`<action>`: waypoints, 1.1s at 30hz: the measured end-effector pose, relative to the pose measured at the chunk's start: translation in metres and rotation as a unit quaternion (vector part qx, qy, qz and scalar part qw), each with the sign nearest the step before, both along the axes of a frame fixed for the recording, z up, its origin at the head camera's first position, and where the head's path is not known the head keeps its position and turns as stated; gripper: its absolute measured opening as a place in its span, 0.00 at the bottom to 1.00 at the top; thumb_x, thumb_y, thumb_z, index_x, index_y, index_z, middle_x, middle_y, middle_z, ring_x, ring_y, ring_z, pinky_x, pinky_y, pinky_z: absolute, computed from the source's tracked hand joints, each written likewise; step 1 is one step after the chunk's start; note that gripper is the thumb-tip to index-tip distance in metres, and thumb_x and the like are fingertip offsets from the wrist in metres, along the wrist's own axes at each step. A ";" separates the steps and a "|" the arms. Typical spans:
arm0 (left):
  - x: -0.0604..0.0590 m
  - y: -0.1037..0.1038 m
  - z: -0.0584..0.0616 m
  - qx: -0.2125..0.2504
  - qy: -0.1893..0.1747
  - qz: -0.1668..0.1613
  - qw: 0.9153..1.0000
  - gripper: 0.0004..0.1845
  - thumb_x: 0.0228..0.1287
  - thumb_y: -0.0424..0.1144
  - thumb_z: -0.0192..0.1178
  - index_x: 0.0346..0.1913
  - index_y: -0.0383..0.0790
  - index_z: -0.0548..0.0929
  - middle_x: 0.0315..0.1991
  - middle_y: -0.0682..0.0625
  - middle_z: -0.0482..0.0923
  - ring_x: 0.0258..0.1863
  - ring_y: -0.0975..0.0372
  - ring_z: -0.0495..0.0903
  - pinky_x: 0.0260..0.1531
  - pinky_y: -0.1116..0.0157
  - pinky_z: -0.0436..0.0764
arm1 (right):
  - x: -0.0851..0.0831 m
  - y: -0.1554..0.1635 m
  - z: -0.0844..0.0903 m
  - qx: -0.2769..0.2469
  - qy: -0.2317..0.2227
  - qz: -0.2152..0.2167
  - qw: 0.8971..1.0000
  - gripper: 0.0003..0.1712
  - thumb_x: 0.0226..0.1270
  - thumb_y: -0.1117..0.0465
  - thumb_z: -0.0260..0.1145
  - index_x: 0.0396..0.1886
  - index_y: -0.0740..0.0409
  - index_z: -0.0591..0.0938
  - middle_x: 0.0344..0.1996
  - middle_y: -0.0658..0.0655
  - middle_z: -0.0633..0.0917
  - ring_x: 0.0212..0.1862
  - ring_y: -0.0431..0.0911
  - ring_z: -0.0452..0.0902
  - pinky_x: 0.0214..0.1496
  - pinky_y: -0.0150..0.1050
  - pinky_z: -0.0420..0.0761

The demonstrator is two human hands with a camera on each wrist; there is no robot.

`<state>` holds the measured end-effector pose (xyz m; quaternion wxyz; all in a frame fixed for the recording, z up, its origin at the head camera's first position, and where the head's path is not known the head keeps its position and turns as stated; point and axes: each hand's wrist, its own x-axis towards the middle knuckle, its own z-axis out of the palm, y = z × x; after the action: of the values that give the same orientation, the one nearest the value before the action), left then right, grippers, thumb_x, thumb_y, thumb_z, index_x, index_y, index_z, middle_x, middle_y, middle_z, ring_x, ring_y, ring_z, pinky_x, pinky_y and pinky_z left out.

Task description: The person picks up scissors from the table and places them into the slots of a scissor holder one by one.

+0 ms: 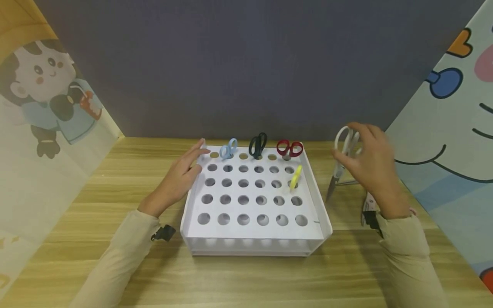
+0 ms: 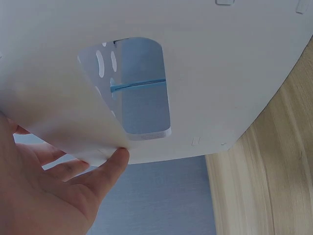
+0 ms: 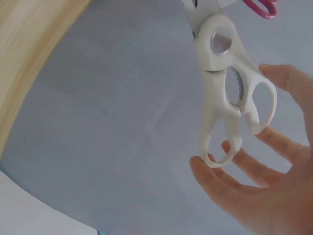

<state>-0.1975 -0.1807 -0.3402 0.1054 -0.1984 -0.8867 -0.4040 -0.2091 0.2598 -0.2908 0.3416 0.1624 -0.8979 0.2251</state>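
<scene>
The right hand (image 1: 371, 164) is raised above the table (image 1: 115, 192) near its right edge, wrist bent, and its fingers (image 3: 239, 169) pinch the handles of a pair of white scissors (image 1: 343, 158); the thumb and fingertips touch the loops from the outside rather than passing through them, and the blades point down toward the wood just beside the right wall of the white rack (image 1: 254, 231). The left hand (image 1: 181, 175) lies with the forearm stretched across the table from the near left, its fingers straight and slightly spread, resting against the rack's far left corner; the wrist view shows the thumb tip (image 2: 117, 156) pressed to the white wall. The rack sits at the middle of the table, its top plate drilled with rows of round holes. In the far row stand light blue scissors (image 1: 229, 149), black scissors (image 1: 257, 145) and red scissors (image 1: 289, 148), handles up, and a yellow handle (image 1: 295, 176) stands in a hole close to the right edge, one row nearer. Both sleeves are beige. The table is pale wood grain, a grey wall stands behind it, and cartoon-printed panels close in the left and right sides
</scene>
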 end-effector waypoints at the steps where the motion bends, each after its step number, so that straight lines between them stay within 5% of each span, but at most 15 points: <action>1: 0.000 0.000 0.000 0.000 -0.002 0.000 1.000 0.23 0.70 0.32 0.44 0.66 0.37 0.74 0.79 0.53 0.51 0.78 0.51 0.50 0.74 0.45 0.51 | 0.001 -0.001 0.001 -0.005 0.010 0.000 1.000 0.37 0.50 0.61 0.78 0.61 0.64 0.77 0.56 0.71 0.78 0.59 0.68 0.71 0.60 0.65 0.69; 13: -0.001 0.003 0.000 0.001 -0.004 -0.006 1.000 0.23 0.70 0.32 0.45 0.66 0.36 0.74 0.79 0.54 0.50 0.78 0.51 0.50 0.74 0.45 0.51 | 0.016 -0.008 0.012 -0.068 0.120 -0.014 0.990 0.36 0.48 0.60 0.81 0.59 0.62 0.80 0.55 0.68 0.80 0.58 0.65 0.73 0.61 0.59 0.72; 22: 0.000 0.001 0.003 0.000 -0.007 -0.003 1.000 0.23 0.70 0.32 0.44 0.66 0.36 0.74 0.79 0.54 0.50 0.78 0.52 0.50 0.74 0.45 0.51 | 0.026 -0.012 0.026 -0.082 0.181 -0.022 0.980 0.35 0.55 0.50 0.77 0.62 0.58 0.79 0.57 0.66 0.79 0.61 0.59 0.72 0.65 0.50 0.70; 33: 0.000 0.000 0.002 0.005 -0.006 -0.004 1.000 0.23 0.70 0.31 0.44 0.65 0.36 0.74 0.79 0.55 0.50 0.78 0.52 0.50 0.74 0.45 0.52 | 0.043 -0.027 0.044 -0.157 0.272 -0.047 0.948 0.35 0.52 0.42 0.75 0.55 0.58 0.83 0.54 0.53 0.83 0.56 0.53 0.76 0.57 0.40 0.73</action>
<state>-0.1977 -0.1802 -0.3385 0.0996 -0.1987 -0.8847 -0.4098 -0.1656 0.2323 -0.2472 0.6045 0.1189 -0.7307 0.2941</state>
